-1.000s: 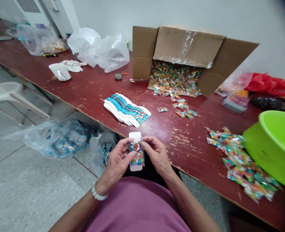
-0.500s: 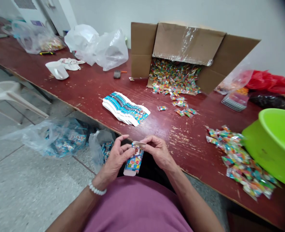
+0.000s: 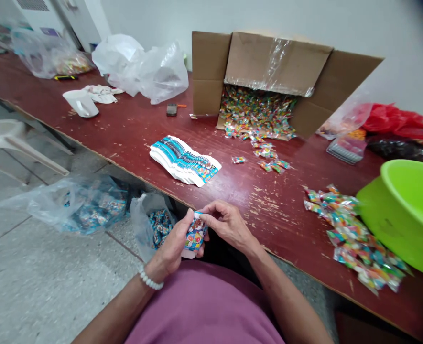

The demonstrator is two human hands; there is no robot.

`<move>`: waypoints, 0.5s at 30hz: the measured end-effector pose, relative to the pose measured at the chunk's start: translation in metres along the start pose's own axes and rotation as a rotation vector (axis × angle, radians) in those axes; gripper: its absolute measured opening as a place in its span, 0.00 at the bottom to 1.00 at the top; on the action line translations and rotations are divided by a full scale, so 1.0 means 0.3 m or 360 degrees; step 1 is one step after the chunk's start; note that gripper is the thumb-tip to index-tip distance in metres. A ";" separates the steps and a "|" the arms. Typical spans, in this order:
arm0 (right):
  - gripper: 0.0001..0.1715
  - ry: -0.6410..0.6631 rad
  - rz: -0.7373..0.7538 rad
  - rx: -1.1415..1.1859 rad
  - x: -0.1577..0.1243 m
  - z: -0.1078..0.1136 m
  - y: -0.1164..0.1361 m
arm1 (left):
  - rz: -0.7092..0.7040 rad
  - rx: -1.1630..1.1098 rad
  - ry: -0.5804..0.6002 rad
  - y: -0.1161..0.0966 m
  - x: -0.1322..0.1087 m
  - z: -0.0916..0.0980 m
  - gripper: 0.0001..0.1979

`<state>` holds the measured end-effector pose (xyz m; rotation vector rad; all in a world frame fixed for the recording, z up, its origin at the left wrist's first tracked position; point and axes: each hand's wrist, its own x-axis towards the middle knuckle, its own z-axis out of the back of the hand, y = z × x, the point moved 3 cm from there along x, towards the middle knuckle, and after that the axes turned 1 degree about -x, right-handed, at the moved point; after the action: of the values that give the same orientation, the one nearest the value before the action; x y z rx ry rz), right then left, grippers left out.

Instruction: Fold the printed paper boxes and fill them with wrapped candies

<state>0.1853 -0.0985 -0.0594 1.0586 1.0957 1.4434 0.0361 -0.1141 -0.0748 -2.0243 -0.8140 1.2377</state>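
Observation:
A small printed blue cardboard box [image 3: 196,235] is in front of my body, below the table's edge. My left hand [image 3: 178,242] is wrapped round it, thumb along its left side and fingertips showing at the right. At the box's top end, my right hand [image 3: 226,224] pinches the flap between thumb and fingers. The bottom flap is folded out. Just beyond my hands, a fanned stack of flat printed boxes [image 3: 186,161] lies on the red table [image 3: 132,138]. What is inside the held box, if anything, is hidden.
Behind the stack, a carton [image 3: 276,64] lies open, spilling wrapped candies [image 3: 257,114]. More candies [image 3: 354,234] lie beside a green basin [image 3: 383,205] at right. A bag of printed boxes [image 3: 159,224] hangs below the edge; another bag [image 3: 96,205] rests lower left. A white mug [image 3: 84,104] stands left.
My left fingers, spread at the box's top before, now wrap round it from behind. The top flap, which stuck out, is now folded at the top edge under my right fingers.

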 end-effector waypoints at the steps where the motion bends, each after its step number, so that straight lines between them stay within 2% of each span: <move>1: 0.11 0.0033 -0.0063 0.0102 0.006 -0.002 -0.005 | -0.0031 0.0033 0.0005 -0.002 -0.001 -0.001 0.32; 4: 0.14 0.0062 -0.0248 0.0402 0.018 -0.009 -0.015 | -0.0102 0.0155 0.0033 -0.009 -0.003 0.002 0.35; 7: 0.15 0.0016 -0.0278 0.0426 0.016 -0.010 -0.014 | -0.0130 0.0222 0.0050 -0.011 0.002 0.013 0.36; 9: 0.14 0.0035 -0.0190 0.0374 0.006 -0.011 -0.005 | -0.0136 0.0201 0.0046 -0.006 0.009 0.022 0.35; 11: 0.12 0.0069 -0.0004 0.0283 -0.013 -0.016 0.011 | -0.0137 0.0152 0.0034 0.002 0.017 0.029 0.35; 15: 0.07 0.0034 0.0341 -0.0108 -0.054 -0.037 0.039 | -0.0136 0.0000 0.0059 0.015 0.025 0.027 0.34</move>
<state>0.1742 -0.1169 -0.0515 1.1416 0.9637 1.6525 0.0322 -0.1097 -0.0852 -1.9853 -0.8732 1.1495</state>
